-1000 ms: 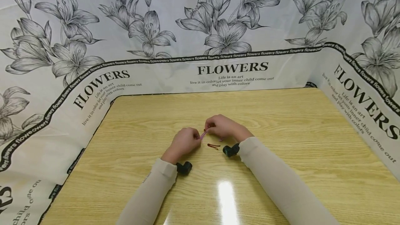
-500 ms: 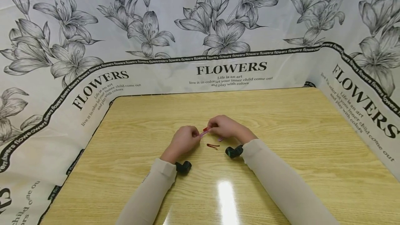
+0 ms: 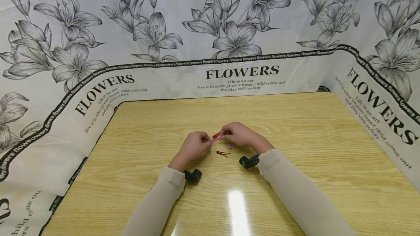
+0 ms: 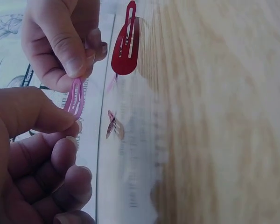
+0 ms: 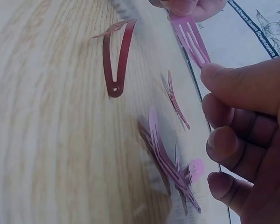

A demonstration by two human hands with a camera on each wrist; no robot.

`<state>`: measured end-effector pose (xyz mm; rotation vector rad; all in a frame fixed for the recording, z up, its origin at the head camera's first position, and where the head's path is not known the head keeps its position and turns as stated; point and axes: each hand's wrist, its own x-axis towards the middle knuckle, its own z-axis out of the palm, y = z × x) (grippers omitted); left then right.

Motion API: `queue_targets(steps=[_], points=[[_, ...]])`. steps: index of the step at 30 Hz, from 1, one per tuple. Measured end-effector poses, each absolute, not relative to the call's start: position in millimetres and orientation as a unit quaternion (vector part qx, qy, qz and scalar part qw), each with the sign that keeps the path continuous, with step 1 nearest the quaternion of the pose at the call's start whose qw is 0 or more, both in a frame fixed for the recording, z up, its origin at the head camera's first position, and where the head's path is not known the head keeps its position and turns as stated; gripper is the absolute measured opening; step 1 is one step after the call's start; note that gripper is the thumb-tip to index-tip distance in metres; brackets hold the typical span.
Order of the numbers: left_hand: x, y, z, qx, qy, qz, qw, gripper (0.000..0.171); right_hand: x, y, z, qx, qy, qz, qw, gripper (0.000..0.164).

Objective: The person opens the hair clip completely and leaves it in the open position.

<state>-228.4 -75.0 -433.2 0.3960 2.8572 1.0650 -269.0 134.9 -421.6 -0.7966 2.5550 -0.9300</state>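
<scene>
A pink snap hair clip [image 4: 74, 99] is stretched between both hands. My left hand [image 3: 193, 146] pinches its wider end between thumb and index finger. At the clip's narrow end, my right hand [image 3: 240, 134] pinches with thumb and fingertips; the other fingers are loosely curled. Nearer to me on the table lies a dark red snap hair clip [image 5: 117, 60], its two parts spread apart. Another red clip [image 3: 216, 135] lies just behind the held one. Beneath the right hand, in the right wrist view, are purple-pink clips [image 5: 165, 151], overlapping so that their number is unclear.
The wooden table [image 3: 279, 192] extends around the hands, with a bright light reflection in front. White cloth printed with flowers [image 3: 242, 39] hangs along the back and sides. A small black camera [image 3: 249, 161] sits at the right wrist, another black camera [image 3: 193, 176] at the left.
My right hand has shifted slightly right, and the pink clip between the hands lies more level. The red clip behind it shows more fully. The clip nearer me stays put.
</scene>
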Motion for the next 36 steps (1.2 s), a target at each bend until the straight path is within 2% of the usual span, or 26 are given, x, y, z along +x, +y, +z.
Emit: queue_targets(steps=[7,18,36], points=[[-229.1,-74.3,-434.0,0.13,0.921,0.366,0.022,0.01,-263.6,138.2,-419.9,-0.275,0.89,-0.334,0.142,0.012],[-229.5,-69.4,-434.1,0.13,0.919,0.373,-0.008,0.008,-258.8,145.5,-420.6,-0.247,0.867,-0.396,0.172,0.011],[-227.4,-63.1,-434.7,0.12,0.912,0.392,0.003,0.01,-251.1,155.3,-423.5,-0.255,0.86,-0.414,0.156,0.013]])
